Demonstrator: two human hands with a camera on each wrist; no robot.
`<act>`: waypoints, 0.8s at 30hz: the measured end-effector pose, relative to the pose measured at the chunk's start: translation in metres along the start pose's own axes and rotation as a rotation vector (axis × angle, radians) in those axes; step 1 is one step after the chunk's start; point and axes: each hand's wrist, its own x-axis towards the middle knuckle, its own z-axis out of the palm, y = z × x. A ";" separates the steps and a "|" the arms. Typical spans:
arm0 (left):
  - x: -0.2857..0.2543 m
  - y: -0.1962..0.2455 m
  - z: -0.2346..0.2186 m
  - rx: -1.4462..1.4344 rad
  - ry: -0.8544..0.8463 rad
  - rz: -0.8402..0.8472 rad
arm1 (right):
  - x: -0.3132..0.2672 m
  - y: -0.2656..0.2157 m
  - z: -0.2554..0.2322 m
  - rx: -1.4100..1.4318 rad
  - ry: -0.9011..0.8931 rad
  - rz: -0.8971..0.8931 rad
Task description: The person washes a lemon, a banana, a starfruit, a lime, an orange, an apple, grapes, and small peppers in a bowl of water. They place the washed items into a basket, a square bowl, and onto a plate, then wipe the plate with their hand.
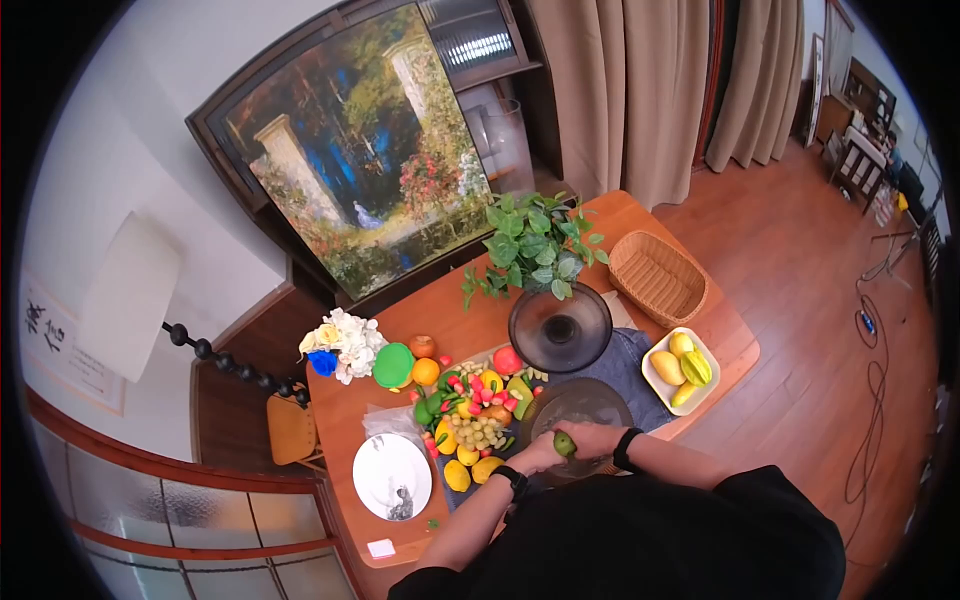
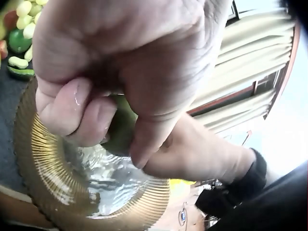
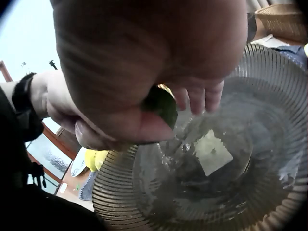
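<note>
Both hands meet over a ribbed glass bowl (image 3: 113, 202) that holds water. Between them is a smooth dark-green fruit (image 1: 565, 443); its exact kind does not show. My left hand (image 1: 538, 457) curls its fingers and thumb round the fruit, as the left wrist view shows up close. From the other side, my right hand (image 1: 597, 438) holds it too, thumb laid along the green skin (image 3: 166, 108) and the other fingers reaching past it over the water. Most of the fruit is covered by the hands. A pale squarish patch (image 3: 211, 155) shows within the bowl.
Left of the bowl lies a heap of fruit and vegetables, with grapes (image 1: 480, 432) and lemons (image 1: 457, 475). Further left is a white plate (image 1: 375, 480). Beyond the bowl stand a dark round lidlike dish (image 1: 535, 335) and a leafy plant (image 1: 540, 240); rightward, a fruit tray (image 1: 650, 378) and wicker basket (image 1: 655, 275).
</note>
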 end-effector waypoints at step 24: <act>-0.034 0.014 0.006 -0.006 0.205 0.188 | -0.010 -0.004 -0.005 0.368 -0.158 0.110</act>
